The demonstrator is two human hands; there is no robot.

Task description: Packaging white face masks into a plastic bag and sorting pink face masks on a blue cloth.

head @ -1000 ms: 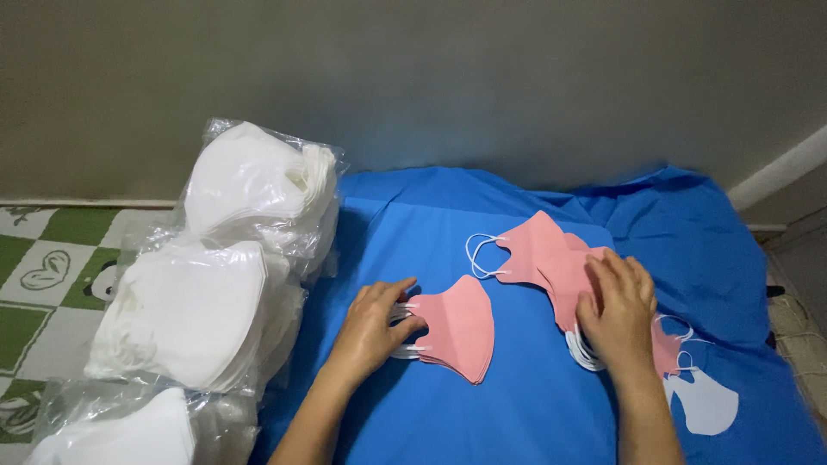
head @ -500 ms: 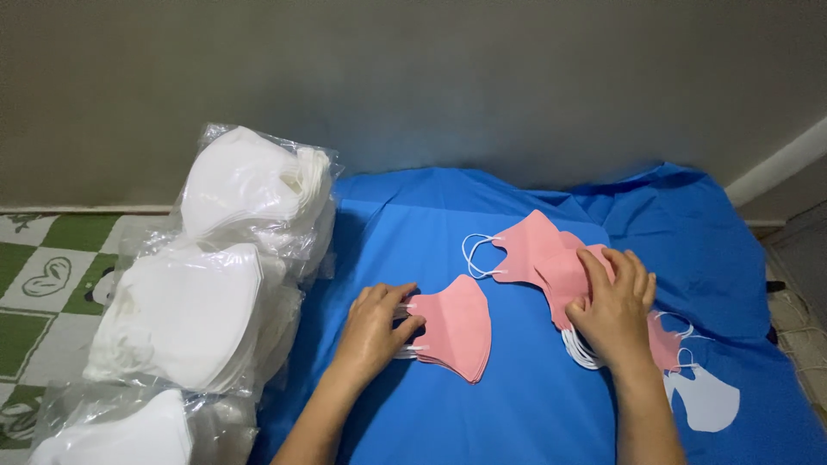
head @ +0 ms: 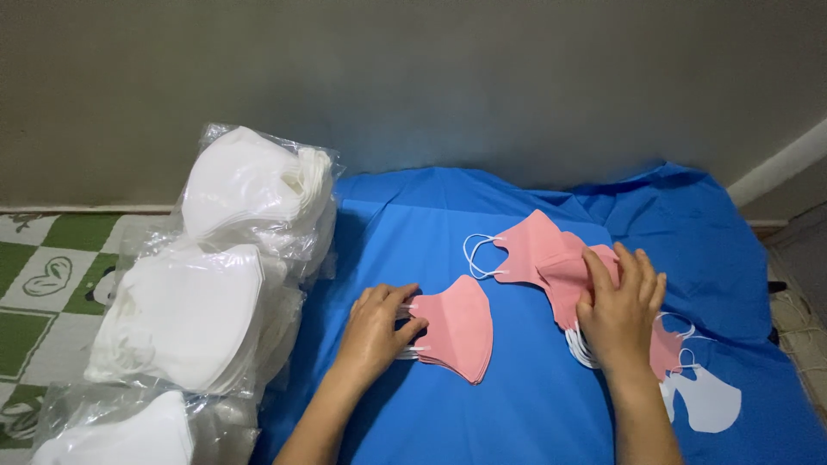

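Note:
A small stack of folded pink face masks (head: 458, 328) lies on the blue cloth (head: 413, 232). My left hand (head: 376, 330) rests at its left edge, fingertips on the white ear loops. To the right, several pink masks (head: 551, 258) lie spread in a loose pile with white loops sticking out. My right hand (head: 620, 307) presses flat on that pile, fingers spread and bent over one mask. A white mask (head: 708, 399) lies at the pile's near right end.
Clear plastic bags of stacked white masks (head: 250, 185) sit left of the cloth, more of the bagged masks (head: 185, 314) in front. A green and white checkered mat (head: 43, 275) lies at far left. A grey wall (head: 431, 77) stands behind.
My right hand has slid a little up and left over the spread pile. The left hand has stayed by the small stack. The view has shifted slightly.

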